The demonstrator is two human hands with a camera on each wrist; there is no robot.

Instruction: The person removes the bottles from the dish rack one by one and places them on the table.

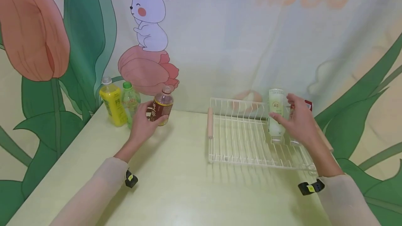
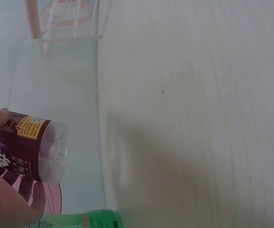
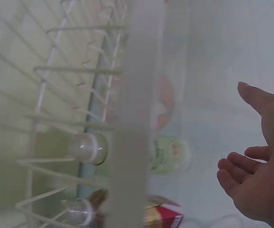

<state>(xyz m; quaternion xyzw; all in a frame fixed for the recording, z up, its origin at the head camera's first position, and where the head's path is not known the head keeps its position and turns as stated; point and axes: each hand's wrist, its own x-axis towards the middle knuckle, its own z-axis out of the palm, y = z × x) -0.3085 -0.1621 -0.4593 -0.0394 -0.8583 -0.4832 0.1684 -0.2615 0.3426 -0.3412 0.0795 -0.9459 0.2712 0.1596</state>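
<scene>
A printed cloth backdrop (image 1: 204, 51) fills the upper part of the head view, above a pale table (image 1: 176, 184) that reaches the bottom edge. Right of centre sits a white wire rack (image 1: 238, 163). At the right, the right hand (image 1: 298, 123) is beside the rack's bottles, fingers parted, slightly bent and gripping nothing. Left of centre, the left hand (image 1: 142, 123) has thumb and fingers curled round a bottle. Farther left stands a yellow bottle (image 1: 113, 104); in the rack's right part, a pale green bottle (image 1: 276, 114) is neck down, near a partly hidden red-labelled bottle (image 3: 166, 216). Just beside the yellow one is a green-capped bottle (image 1: 131, 101). The left hand's dark-labelled bottle (image 1: 163, 106) is neck up, left of centre
</scene>
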